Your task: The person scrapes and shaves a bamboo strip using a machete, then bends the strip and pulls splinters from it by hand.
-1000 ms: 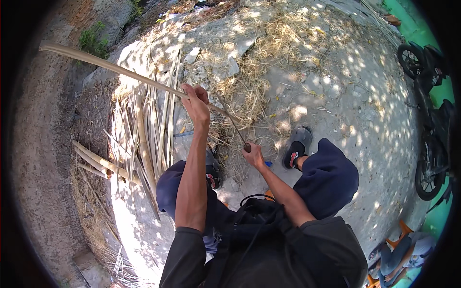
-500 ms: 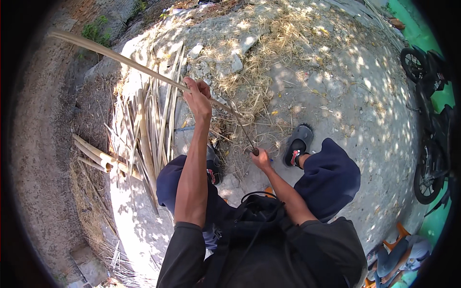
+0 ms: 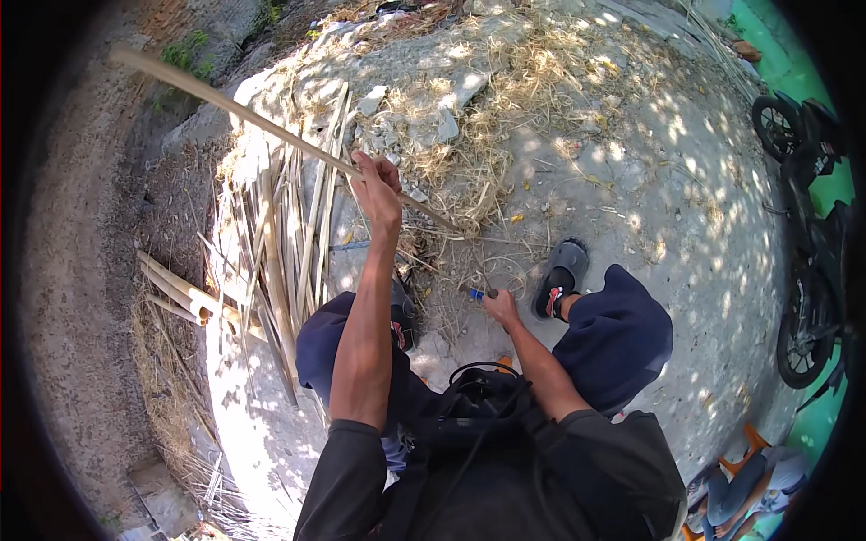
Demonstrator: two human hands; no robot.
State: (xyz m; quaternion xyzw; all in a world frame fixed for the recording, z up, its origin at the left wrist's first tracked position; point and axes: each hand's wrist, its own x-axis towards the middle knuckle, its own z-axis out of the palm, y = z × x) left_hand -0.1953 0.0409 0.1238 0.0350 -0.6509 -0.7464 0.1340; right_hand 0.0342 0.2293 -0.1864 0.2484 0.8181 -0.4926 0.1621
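My left hand [image 3: 376, 191] is closed around a long, pale bamboo strip [image 3: 244, 110]. The strip slants from the far upper left down to a spot ahead of my right hand. My right hand [image 3: 502, 308] grips the dark handle of what looks like a knife [image 3: 492, 293]. Its thin blade, hard to make out against the ground, points away from me toward the strip's near end. Whether blade and strip touch, I cannot tell. Beside the right hand shows a small blue object [image 3: 476, 295].
Split bamboo strips [image 3: 271, 225] lie piled on the left, beside thicker bamboo poles [image 3: 180, 290]. Dry shavings [image 3: 478, 194] and stones [image 3: 448, 124] cover the ground ahead. Motorcycles [image 3: 803, 261] stand on the right. A person [image 3: 753, 487] sits at the lower right.
My right hand has drawn slightly back toward me and to the right with the knife. The left hand and the bamboo strip have shifted slightly right and toward me.
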